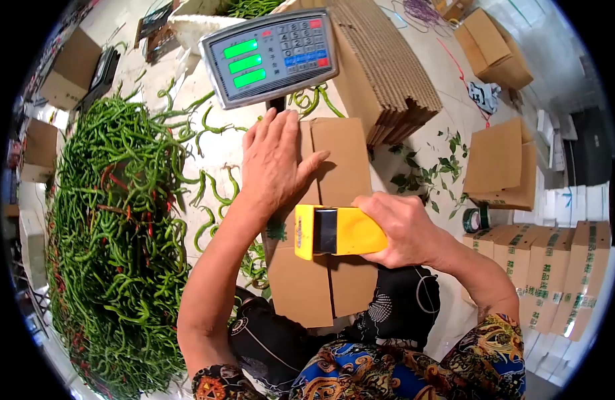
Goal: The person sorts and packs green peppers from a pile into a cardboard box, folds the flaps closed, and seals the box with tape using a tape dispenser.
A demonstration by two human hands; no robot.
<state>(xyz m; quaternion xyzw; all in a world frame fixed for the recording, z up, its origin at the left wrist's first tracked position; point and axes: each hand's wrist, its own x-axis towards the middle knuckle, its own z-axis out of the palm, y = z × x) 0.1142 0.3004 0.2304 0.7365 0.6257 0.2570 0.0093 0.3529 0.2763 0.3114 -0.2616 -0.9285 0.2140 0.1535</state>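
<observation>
A closed cardboard box [351, 150] stands in front of me, its top flaps meeting along a lengthwise seam. My left hand [273, 157] lies on the far left part of its top, fingers stretched out and thumb spread. In my right hand [404, 227] is a yellow tape dispenser [361, 232], gripped from the right side. Its wide front end is over the middle of the box top, across the seam. Whether tape is coming from it I cannot make out. Just beyond the box, an electronic scale display [271, 57] shows green lit panels.
A large heap of green chili peppers [114, 253] with some red ones covers the left side. Flattened cardboard sheets [381, 67] stand stacked behind the box. Taped boxes [544, 280] line the right. An open carton [501, 163] and green leaves [431, 167] lie nearer.
</observation>
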